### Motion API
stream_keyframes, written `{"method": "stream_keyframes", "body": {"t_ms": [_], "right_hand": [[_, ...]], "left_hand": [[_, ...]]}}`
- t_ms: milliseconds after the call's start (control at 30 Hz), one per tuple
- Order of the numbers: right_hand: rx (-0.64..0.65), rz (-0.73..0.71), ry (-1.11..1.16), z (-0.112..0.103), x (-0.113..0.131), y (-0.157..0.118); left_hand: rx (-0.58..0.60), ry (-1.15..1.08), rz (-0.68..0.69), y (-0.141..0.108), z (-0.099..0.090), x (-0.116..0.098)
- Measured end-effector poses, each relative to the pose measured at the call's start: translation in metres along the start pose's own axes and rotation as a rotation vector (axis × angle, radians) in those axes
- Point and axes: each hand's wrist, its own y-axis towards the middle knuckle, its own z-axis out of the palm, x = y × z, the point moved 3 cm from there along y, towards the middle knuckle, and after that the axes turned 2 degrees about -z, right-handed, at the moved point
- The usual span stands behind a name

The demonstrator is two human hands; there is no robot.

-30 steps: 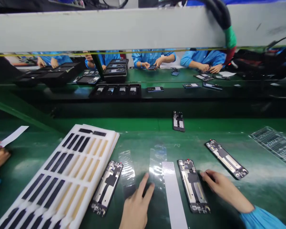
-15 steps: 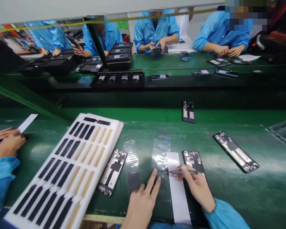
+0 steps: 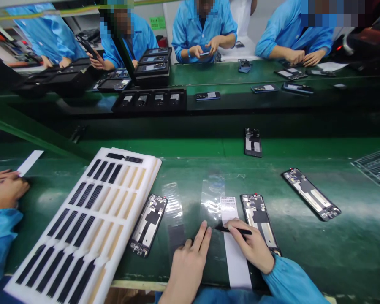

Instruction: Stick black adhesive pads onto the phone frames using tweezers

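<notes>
While the left hand point(image 3: 187, 265) lies outstretched on the clear film point(image 3: 213, 197), right hand point(image 3: 252, 248): grip narrow, holding a black pointed tool point(image 3: 244, 231)
Tool tip point(image 3: 217, 228): near the left fingertips point(image 3: 204, 225)
White strip point(image 3: 237, 268): on the surface point(image 3: 307, 257), beneath that hand
Nearest phone frame point(image 3: 259, 214): beside the strip

White foam tray point(image 3: 150, 162) is hogging the left, phone frame point(image 3: 148, 226) crowding its edge. Left hand point(image 3: 190, 257) and right hand point(image 3: 253, 245) are plugging the middle, black tool point(image 3: 245, 232) nearly bridging the gap. Bare desk point(image 3: 335, 253) is stretching out to the right, though a slanted frame point(image 3: 310, 194) is sitting farther back, kinda in the way.
</notes>
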Motion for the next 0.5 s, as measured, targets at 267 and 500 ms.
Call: {"method": "stream_keyframes", "body": {"t_ms": [267, 500], "right_hand": [[0.033, 0.056, 0.018, 0.001, -0.006, -0.002], [0.041, 0.123, 0.042, 0.000, -0.010, -0.003]], "left_hand": [[0.000, -0.023, 0.003, -0.001, 0.001, -0.001], [-0.153, -0.331, -0.091, -0.005, 0.008, 0.001]]}}
